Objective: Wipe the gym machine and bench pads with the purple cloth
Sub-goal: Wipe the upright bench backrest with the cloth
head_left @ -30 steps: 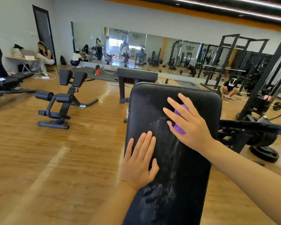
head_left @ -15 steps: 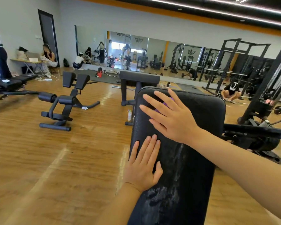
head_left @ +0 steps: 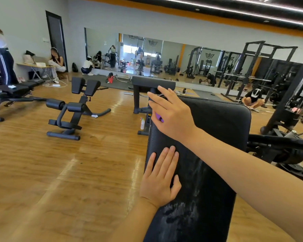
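A long black bench pad point(head_left: 217, 133) runs away from me, with pale wet streaks down its middle. My right hand point(head_left: 171, 114) lies flat with straight fingers at the pad's upper left corner, pressing the purple cloth point(head_left: 159, 117) against it. Only a small purple edge shows under the palm. My left hand point(head_left: 160, 177) rests flat on the pad's left edge, lower down, fingers straight and holding nothing.
A black back-extension bench point(head_left: 73, 109) stands on the wooden floor to the left. A spray bottle point(head_left: 142, 123) sits on the floor by the pad's far end. Racks and weight plates point(head_left: 294, 170) crowd the right. Several people are along the far wall and mirror.
My right hand slid the cloth from the pad's upper middle leftwards to its upper left corner. My left hand stayed in place on the left edge.
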